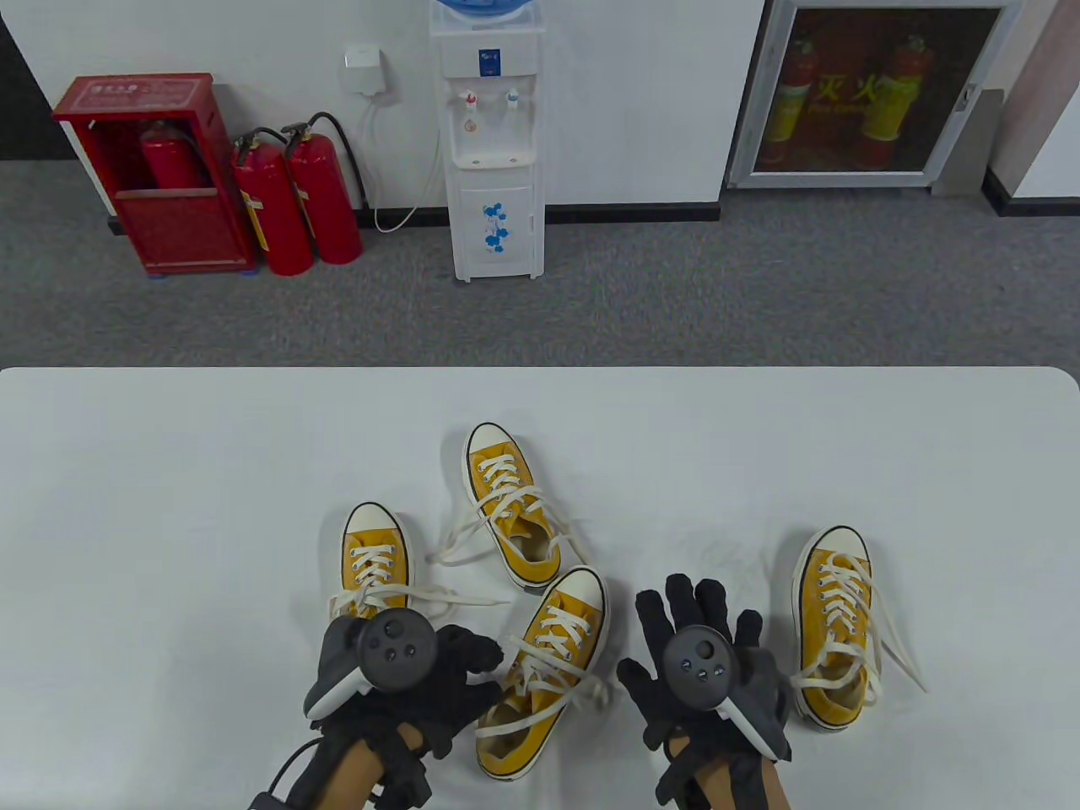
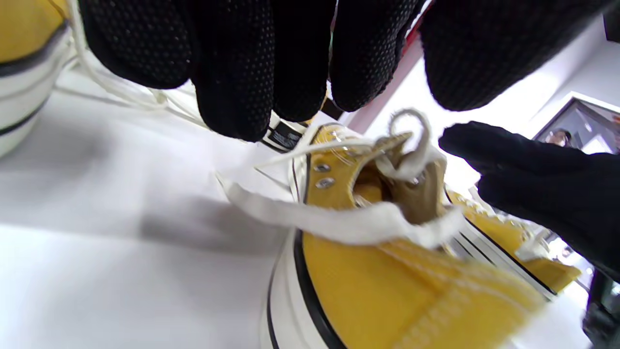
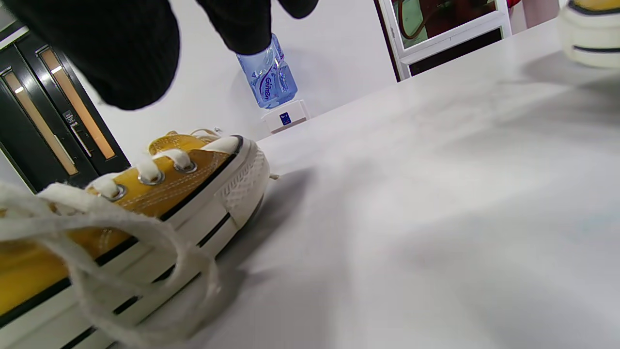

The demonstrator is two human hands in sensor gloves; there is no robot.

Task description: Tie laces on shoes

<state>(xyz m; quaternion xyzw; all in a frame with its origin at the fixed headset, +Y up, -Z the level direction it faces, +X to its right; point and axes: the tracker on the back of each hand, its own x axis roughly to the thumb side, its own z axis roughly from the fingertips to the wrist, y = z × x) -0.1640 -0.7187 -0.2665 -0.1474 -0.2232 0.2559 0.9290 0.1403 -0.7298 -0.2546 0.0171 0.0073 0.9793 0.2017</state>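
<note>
Between both hands [image 1: 422, 675] [image 1: 704, 666], near shoe [image 1: 548, 666] crowds the table edge [image 1: 169, 759].

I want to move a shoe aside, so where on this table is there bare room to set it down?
Bare stretches: the table's left side, beyond the leftmost shoe; the far strip behind the back shoe; the gap between the right hand and the rightmost shoe. Crowded: the middle, where the nearest shoe, loose laces and the left hand sit together.
</note>
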